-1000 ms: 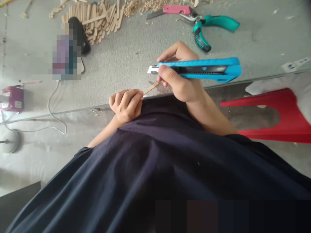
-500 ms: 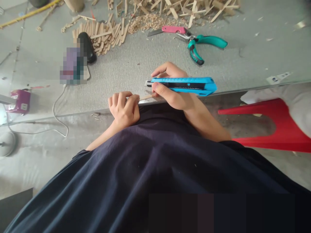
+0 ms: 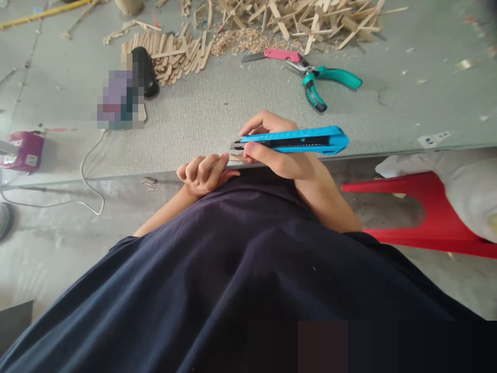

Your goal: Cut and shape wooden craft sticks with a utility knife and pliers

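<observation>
My right hand (image 3: 274, 150) is wrapped round a blue utility knife (image 3: 298, 140), its short blade pointing left. Just below the blade, a thin wooden stick (image 3: 237, 158) lies at the table's front edge, partly hidden by my right fingers. My left hand (image 3: 204, 173) rests at the same edge, fingers bent over the tabletop and thumb stretched out apart from them. Its index fingertip is close to the left end of the stick; whether it touches is hard to tell.
Beyond my hands lie green-handled pliers (image 3: 314, 83) and a pink-handled blade (image 3: 281, 55). Flat wooden sticks (image 3: 174, 59), shavings (image 3: 248, 40) and a heap of crossed sticks (image 3: 310, 20) are at the back. A black case (image 3: 144, 72) lies left; a red stool (image 3: 438, 207) stands right.
My left thumb has moved away from the fingers, and the left hand has shifted slightly right. The knife stays in my right hand, a little lower. The whole view has shifted slightly.
</observation>
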{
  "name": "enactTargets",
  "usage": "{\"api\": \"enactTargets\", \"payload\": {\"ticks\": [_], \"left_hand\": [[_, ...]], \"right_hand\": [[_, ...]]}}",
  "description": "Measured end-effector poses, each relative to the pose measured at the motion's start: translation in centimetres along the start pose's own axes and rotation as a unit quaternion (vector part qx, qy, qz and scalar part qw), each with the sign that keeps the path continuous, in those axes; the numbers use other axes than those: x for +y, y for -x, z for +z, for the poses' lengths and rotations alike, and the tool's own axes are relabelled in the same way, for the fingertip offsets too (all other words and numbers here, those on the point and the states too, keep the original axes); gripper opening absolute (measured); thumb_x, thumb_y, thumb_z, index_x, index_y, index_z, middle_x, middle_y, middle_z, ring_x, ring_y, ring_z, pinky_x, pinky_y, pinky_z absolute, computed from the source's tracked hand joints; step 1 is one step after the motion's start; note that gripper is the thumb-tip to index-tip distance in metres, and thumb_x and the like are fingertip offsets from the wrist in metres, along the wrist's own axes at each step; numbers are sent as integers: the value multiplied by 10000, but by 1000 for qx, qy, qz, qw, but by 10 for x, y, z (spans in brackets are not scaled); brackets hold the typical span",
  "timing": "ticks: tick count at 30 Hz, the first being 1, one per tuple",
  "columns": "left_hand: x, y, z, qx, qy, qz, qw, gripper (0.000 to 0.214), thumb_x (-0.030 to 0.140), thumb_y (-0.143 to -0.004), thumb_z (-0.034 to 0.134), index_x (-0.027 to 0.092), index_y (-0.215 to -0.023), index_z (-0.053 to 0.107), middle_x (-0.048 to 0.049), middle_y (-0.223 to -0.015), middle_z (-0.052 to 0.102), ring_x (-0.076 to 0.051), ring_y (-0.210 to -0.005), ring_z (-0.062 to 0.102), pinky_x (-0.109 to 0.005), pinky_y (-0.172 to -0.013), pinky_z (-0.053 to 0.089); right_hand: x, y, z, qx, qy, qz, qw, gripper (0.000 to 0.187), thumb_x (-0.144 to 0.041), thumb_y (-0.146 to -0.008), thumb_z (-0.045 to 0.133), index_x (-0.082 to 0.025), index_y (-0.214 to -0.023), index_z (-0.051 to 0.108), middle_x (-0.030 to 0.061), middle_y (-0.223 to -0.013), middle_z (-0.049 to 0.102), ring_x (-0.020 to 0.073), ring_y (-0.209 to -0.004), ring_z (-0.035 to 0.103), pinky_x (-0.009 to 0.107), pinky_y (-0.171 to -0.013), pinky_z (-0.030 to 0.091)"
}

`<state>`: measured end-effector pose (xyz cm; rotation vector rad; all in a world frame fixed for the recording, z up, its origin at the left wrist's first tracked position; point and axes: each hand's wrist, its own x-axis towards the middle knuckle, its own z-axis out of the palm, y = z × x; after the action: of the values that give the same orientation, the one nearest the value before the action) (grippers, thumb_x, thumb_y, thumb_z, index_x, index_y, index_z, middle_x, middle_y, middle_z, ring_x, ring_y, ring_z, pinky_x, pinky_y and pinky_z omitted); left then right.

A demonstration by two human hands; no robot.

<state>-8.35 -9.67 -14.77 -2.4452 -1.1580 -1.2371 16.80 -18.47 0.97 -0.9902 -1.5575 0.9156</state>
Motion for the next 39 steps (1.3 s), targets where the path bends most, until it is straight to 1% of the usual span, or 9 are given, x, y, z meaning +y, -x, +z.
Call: {"api": "enactTargets", "payload": {"ticks": [3,7,12,16,19,23,28,35,39], "left_hand": [[8,-7,-8,-34,13,-8,999,733,1043,-731,789,405,-1069,920,-116,-914,871,-300,-822,742,-492,-739,377],[16,-13,-13,-105,67,-62,990,710,1044,-803,717,404,-1050,902,-110,-832,833,-291,-781,720,-497,-734,346],[17,-5,-9,-95,52,-51,993,666,1007,-788,775,440,-1108,913,-103,-915,872,-306,-834,761,-501,-747,371],[15,3,-7,-106,47,-64,991,706,1013,-771,794,430,-1156,901,-119,-1022,897,-347,-943,800,-548,-815,417],[13,5,-4,-103,52,-69,991,703,998,-793,793,412,-1169,891,-123,-1070,901,-346,-979,801,-553,-842,423],[9,5,2,-36,26,-12,999,663,963,-832,799,407,-1182,888,-104,-1067,903,-312,-928,784,-519,-837,404],[9,3,3,70,-20,52,996,636,945,-890,770,391,-1185,872,-68,-981,898,-290,-899,767,-507,-872,367],[26,-26,-24,222,-56,170,959,512,797,-958,838,425,-1310,856,1,-918,887,-245,-807,717,-466,-875,356],[30,-34,-32,235,-45,184,953,413,704,-1015,832,421,-1314,866,6,-914,887,-231,-791,720,-457,-865,355]], "right_hand": [[1,0,0,3,-21,5,1000,390,-616,-1011,883,-278,-1142,736,-3,-889,796,199,-710,754,346,-636,590],[2,1,1,51,-20,6,998,376,-641,-1026,869,-294,-1111,752,-38,-781,741,181,-645,705,334,-615,556],[6,8,-4,64,16,3,998,316,-625,-1024,850,-318,-1084,807,-13,-813,729,192,-648,662,372,-591,476],[16,11,-7,52,8,10,999,462,-805,-965,810,-360,-1087,816,4,-746,710,230,-599,624,428,-571,488],[18,11,-6,44,-6,-21,999,528,-845,-1014,731,-333,-1099,830,21,-772,723,229,-626,652,418,-584,499],[12,12,-1,32,2,-51,998,512,-780,-1118,664,-299,-1123,842,15,-816,747,194,-687,699,348,-619,522],[7,13,2,34,29,-38,998,623,-811,-1177,536,-267,-1165,841,23,-839,760,173,-729,736,293,-676,579],[13,13,0,33,19,-37,999,719,-916,-1124,501,-286,-1158,844,34,-855,759,190,-718,728,308,-655,584],[15,12,2,32,0,-69,997,787,-954,-1109,462,-272,-1081,852,41,-883,775,203,-754,768,313,-654,579]]}}
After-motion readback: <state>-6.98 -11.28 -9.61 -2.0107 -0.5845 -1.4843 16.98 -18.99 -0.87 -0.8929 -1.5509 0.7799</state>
